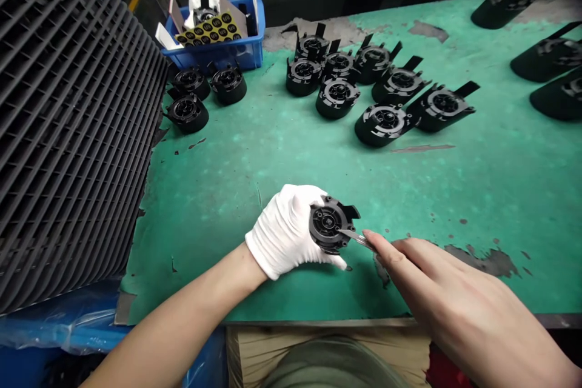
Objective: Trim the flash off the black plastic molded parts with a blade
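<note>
Head view: a black part [325,224] in the gloved left hand [291,230], a knife [359,238] in the right hand [448,291].
Taking the blue bin [218,54] as landmark, the part is well apart from it, on the wearer's side and to its right, held over the green table [236,163]. The left fingers wrap the part's side, its ribbed face tilted up; the bare right fingers are closed around the knife, whose tip is at that face, though contact is hard to tell. Other parts [339,97] stand just in front of the bin and to its right. The part looks like light, stiff plastic, perhaps slippery under a glove; its thin rim tabs seem the fragile bits, so the round wall is the better hold.
</note>
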Motion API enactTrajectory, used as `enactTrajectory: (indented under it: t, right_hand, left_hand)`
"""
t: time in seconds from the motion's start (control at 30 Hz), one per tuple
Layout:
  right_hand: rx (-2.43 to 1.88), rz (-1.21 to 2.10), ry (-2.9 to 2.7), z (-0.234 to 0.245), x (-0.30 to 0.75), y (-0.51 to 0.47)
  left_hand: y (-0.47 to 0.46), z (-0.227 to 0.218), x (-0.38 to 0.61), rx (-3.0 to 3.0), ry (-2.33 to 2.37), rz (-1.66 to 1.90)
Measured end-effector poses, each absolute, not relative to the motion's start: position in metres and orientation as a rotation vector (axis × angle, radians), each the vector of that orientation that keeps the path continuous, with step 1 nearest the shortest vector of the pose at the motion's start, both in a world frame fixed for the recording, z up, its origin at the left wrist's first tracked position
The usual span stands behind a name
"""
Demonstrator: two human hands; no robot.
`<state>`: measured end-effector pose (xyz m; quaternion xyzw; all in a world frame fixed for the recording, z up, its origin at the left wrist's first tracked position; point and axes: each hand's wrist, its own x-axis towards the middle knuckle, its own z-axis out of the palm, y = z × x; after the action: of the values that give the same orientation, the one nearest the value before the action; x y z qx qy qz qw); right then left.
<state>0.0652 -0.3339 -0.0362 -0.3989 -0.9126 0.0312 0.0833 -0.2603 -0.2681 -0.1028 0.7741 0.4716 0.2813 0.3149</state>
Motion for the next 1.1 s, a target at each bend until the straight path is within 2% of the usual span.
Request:
enactTrajectory:
  t: [0.13, 0.3, 0.4, 0.63, 0.9, 1.1]
  right_hand:
    - [-1.146, 0.04, -2.787, -0.033, 0.067, -0.328]
    - [-1.068, -0.044, -2.861, -0.026, 0.062, -0.33]
    - [-1.095, 0.034, -2.824, -0.027, 0.063, -0.329]
    - [-1.273, 0.163, -2.633, -0.031, 0.076, -0.325]
    - [-1.333, 0.237, -2.624, -0.041, 0.087, -0.338]
    - [-1.276, 0.29, -2.589, -0.042, 0.101, -0.342]
  left_hand:
    - [-0.282, -0.117, -0.255, 2.069, 1.491, 0.779]
    - [-0.287, -0.122, -0.252, 2.057, 1.513, 0.773]
    - [-0.285, -0.117, -0.252, 2.046, 1.531, 0.809]
    - [-0.29, -0.099, -0.258, 2.04, 1.329, 0.929]
    - [-0.298, -0.101, -0.254, 2.085, 1.041, 0.728]
    - [-0.291, -0.104, -0.251, 2.183, 1.011, 0.667]
